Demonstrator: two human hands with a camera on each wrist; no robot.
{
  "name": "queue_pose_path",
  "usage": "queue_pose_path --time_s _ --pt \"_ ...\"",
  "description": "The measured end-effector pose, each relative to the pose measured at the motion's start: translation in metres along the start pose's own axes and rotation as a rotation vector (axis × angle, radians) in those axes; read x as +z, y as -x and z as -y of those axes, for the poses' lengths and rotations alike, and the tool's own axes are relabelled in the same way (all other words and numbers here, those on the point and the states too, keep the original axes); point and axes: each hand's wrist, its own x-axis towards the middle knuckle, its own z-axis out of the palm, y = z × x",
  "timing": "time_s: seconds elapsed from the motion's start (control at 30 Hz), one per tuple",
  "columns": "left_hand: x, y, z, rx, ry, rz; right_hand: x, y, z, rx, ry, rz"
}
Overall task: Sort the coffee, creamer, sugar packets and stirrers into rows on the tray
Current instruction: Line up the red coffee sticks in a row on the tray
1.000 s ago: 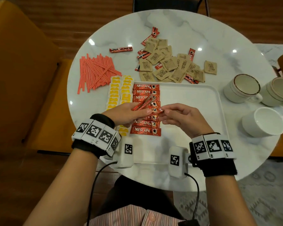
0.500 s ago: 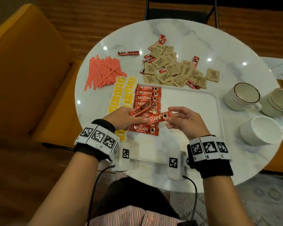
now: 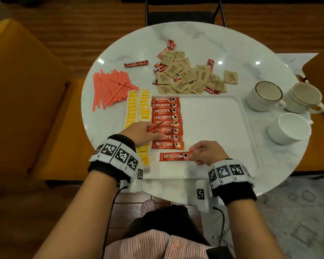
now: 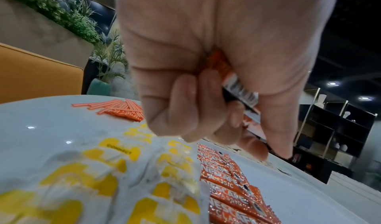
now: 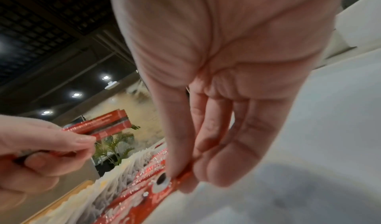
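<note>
A white tray [image 3: 223,128] lies on the round marble table. Down its left side runs a column of red Nescafe coffee sticks [image 3: 166,111], with yellow creamer packets [image 3: 137,107] in rows just left of them. My right hand [image 3: 204,153] pinches the right end of one coffee stick [image 3: 173,157] at the near end of that column, low over the tray; the pinch shows in the right wrist view [image 5: 164,181]. My left hand [image 3: 144,132] grips a small bundle of coffee sticks [image 3: 158,126] above the column, its fingers curled round the bundle [image 4: 230,80].
Red stirrers [image 3: 110,88] lie piled at the table's left. Brown sugar packets [image 3: 191,75] mixed with loose coffee sticks lie beyond the tray, and one stick [image 3: 136,63] lies apart. Three cups [image 3: 266,99] stand at the right. Orange chairs flank the table.
My right hand has drawn one coffee stick out of the left hand's bundle and carried it down toward me to the near end of the column. The left hand has stayed over the column.
</note>
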Motion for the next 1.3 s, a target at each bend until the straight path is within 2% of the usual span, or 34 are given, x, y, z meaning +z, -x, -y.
queue_pose_path --time_s 0.13,0.4,1.3 --pt "-0.001 0.001 0.005 0.015 -0.027 -0.012 0.007 -0.003 -0.001 0.048 -0.013 -0.073" --pt "-0.003 0.005 0.012 0.015 -0.054 -0.034 0.018 -0.009 0.008 0.007 0.076 -0.124" --pt "-0.001 0.005 0.011 -0.009 -0.025 -0.015 0.023 -0.018 0.009 0.001 0.114 -0.132"
